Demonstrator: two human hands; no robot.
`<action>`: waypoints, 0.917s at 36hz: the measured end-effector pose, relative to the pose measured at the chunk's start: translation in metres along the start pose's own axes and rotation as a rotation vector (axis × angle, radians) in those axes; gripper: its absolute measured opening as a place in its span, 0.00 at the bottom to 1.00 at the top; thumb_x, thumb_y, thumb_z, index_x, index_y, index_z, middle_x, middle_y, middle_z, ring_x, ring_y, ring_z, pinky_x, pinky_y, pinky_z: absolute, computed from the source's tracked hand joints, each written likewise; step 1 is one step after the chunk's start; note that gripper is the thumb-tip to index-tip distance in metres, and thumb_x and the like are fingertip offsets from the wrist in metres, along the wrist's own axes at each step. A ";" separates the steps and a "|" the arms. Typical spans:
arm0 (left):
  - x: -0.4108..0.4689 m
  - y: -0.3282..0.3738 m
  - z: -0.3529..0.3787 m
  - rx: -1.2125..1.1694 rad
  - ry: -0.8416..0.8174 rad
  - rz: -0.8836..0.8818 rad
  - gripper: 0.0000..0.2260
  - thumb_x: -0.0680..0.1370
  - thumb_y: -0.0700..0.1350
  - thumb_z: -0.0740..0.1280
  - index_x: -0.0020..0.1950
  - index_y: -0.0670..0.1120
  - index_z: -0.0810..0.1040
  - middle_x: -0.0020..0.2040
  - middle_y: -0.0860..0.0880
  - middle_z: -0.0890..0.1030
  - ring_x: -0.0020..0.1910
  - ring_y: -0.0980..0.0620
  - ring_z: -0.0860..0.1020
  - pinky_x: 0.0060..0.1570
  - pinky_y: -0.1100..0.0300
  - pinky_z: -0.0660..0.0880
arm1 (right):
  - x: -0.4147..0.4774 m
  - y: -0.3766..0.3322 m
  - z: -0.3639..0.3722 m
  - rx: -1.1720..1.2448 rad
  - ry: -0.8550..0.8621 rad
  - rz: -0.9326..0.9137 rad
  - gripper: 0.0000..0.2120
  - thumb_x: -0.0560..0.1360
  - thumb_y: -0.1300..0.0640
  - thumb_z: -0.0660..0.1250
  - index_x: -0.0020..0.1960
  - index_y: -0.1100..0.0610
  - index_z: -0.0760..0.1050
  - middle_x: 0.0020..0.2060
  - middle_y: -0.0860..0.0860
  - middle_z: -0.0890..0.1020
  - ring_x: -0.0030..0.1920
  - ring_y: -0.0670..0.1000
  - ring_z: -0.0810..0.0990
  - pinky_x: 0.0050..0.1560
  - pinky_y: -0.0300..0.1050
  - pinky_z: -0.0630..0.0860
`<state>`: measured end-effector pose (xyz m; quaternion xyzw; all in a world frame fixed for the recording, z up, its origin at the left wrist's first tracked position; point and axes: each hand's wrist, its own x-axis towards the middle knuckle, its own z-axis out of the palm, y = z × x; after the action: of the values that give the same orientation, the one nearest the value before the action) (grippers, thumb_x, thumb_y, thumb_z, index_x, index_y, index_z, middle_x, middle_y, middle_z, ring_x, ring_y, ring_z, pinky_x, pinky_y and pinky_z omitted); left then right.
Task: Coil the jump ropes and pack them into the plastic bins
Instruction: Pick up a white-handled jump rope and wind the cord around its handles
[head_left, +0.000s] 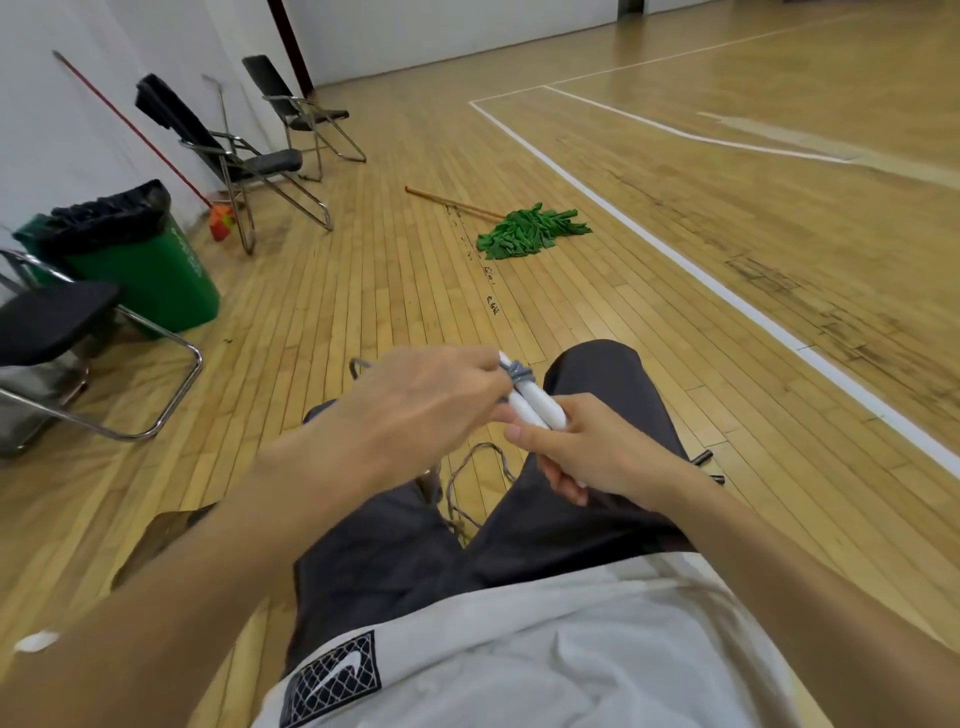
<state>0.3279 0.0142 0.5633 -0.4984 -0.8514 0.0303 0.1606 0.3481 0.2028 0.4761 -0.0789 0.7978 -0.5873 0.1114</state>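
Right hand (587, 457) round jump rope handles (535, 405)

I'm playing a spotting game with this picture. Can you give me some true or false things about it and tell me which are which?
1. The right hand grips the white handles. True.
2. The grey rope is wound round the handles. True.
3. The mop on the floor is red. False: its head is green.
4. The left hand hangs idle. False: it pinches the grey rope at the handles.
5. The trash bin is blue. False: it is green, with a black bag.
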 end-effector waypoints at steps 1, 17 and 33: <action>0.001 -0.003 -0.005 0.015 0.002 0.041 0.15 0.79 0.52 0.60 0.43 0.45 0.81 0.37 0.51 0.73 0.29 0.54 0.69 0.21 0.63 0.61 | -0.002 -0.005 0.001 -0.016 -0.041 0.020 0.15 0.81 0.47 0.67 0.47 0.60 0.72 0.27 0.53 0.76 0.24 0.50 0.71 0.27 0.42 0.72; 0.020 -0.024 -0.038 -0.435 -0.246 -0.089 0.13 0.74 0.60 0.67 0.46 0.53 0.86 0.37 0.63 0.79 0.42 0.63 0.78 0.42 0.72 0.68 | -0.030 -0.048 -0.009 -0.274 -0.360 0.130 0.18 0.79 0.43 0.68 0.43 0.57 0.70 0.26 0.49 0.73 0.22 0.49 0.70 0.29 0.43 0.71; 0.010 -0.025 0.007 -1.190 -0.235 -0.254 0.09 0.76 0.50 0.72 0.42 0.45 0.86 0.32 0.43 0.79 0.31 0.49 0.73 0.31 0.58 0.71 | -0.039 -0.051 -0.016 -0.228 -0.532 0.002 0.16 0.79 0.48 0.70 0.40 0.56 0.69 0.26 0.52 0.74 0.22 0.51 0.70 0.26 0.43 0.68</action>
<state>0.3001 0.0110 0.5644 -0.3906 -0.7871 -0.4143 -0.2373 0.3812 0.2123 0.5323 -0.2414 0.8016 -0.4521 0.3079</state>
